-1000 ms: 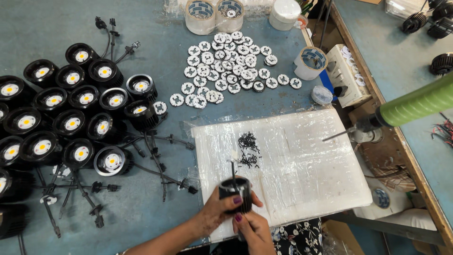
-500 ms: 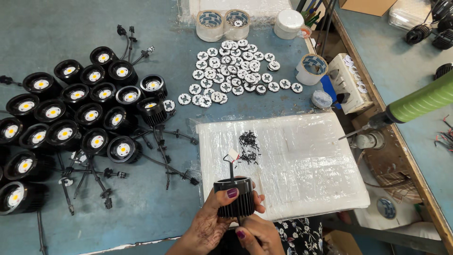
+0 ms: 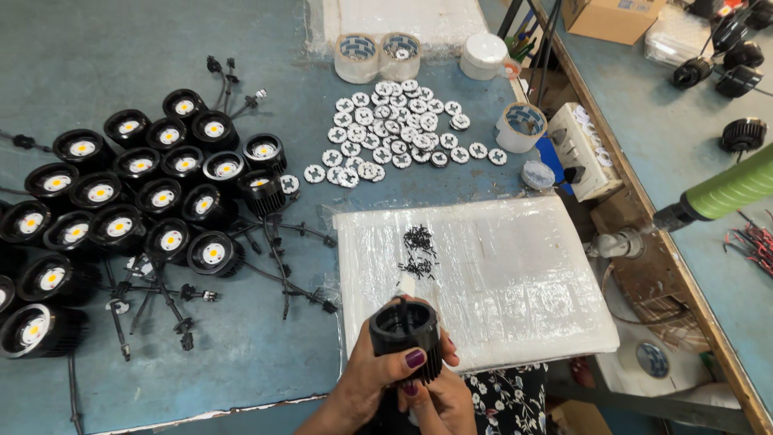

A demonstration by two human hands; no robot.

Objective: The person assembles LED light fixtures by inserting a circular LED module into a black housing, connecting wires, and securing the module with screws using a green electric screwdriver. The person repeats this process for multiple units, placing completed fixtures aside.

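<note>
Left hand: our left hand wraps its fingers closed around the black ribbed round lamp housing, thumb across the front.
Right hand: our right hand sits under the housing, fingers curled against its lower side; we cannot tell how firmly it grips.
Housing: held upright at the near edge of the white plastic-wrapped flat pad, open end facing up.
Screws: a small pile of black screws lies on the pad just beyond the housing.
Left of us: a cluster of black round lamps with yellow centres on the blue-grey table.
Farther off: white round toothed discs spread out, well apart from our hands.
</note>
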